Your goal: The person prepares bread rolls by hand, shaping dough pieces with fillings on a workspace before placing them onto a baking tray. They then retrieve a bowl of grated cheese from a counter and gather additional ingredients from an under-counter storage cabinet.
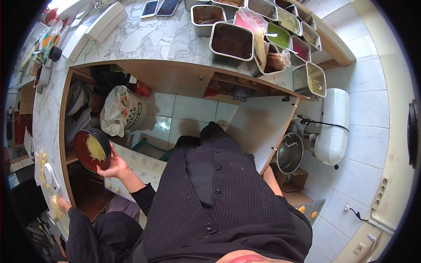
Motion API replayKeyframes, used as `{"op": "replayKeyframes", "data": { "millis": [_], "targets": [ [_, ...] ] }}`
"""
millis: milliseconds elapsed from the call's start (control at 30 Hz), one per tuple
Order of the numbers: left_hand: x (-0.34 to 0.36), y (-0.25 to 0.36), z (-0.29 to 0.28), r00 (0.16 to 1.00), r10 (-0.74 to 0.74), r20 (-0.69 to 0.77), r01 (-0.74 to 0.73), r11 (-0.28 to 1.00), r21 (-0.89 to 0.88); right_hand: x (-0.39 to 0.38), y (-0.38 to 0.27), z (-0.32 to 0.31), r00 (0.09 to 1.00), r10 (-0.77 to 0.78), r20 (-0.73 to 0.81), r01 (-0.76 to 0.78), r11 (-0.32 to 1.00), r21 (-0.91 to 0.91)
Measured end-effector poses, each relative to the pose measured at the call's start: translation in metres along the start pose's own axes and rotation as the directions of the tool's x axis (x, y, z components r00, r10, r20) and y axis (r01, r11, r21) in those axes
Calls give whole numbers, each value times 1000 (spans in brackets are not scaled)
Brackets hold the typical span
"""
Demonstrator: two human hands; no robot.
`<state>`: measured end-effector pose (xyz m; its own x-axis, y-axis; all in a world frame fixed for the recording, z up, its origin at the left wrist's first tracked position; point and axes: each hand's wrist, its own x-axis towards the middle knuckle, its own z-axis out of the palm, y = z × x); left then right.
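My left hand [115, 165] is closed on the rim of a dark bowl [81, 153] with a reddish-brown inside, holding it out to the left. Fine pale-yellow shreds [95, 148] lie in the bowl, piled toward the side near my fingers. My right hand [268, 175] reaches down beside the lower end of an open cabinet door [261, 127]. The door hides its fingers, so whether it grips anything cannot be made out.
Metal containers [231, 41] of sauces and fillings crowd the marble counter [149, 39], near two phones [168, 7]. A white stand mixer [334, 127] and steel bowl [289, 152] stand right. A white sack [125, 111] sits under the counter. Another person's hand [64, 203] works at lower left.
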<state>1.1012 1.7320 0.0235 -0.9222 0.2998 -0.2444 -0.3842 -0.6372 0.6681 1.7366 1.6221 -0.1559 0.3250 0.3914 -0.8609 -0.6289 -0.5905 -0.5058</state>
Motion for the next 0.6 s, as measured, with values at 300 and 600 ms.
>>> {"op": "replayKeyframes", "data": {
  "millis": [300,600],
  "targets": [
    [8,-22,-2,999,-46,-6,46,998,43,1,-34,58,966,-245,-85,237,966,-100],
    [57,-40,52,1000,2,-15,-1,999,33,49,-63,209,898,-420,-130,403,905,-137]
  ]
}}
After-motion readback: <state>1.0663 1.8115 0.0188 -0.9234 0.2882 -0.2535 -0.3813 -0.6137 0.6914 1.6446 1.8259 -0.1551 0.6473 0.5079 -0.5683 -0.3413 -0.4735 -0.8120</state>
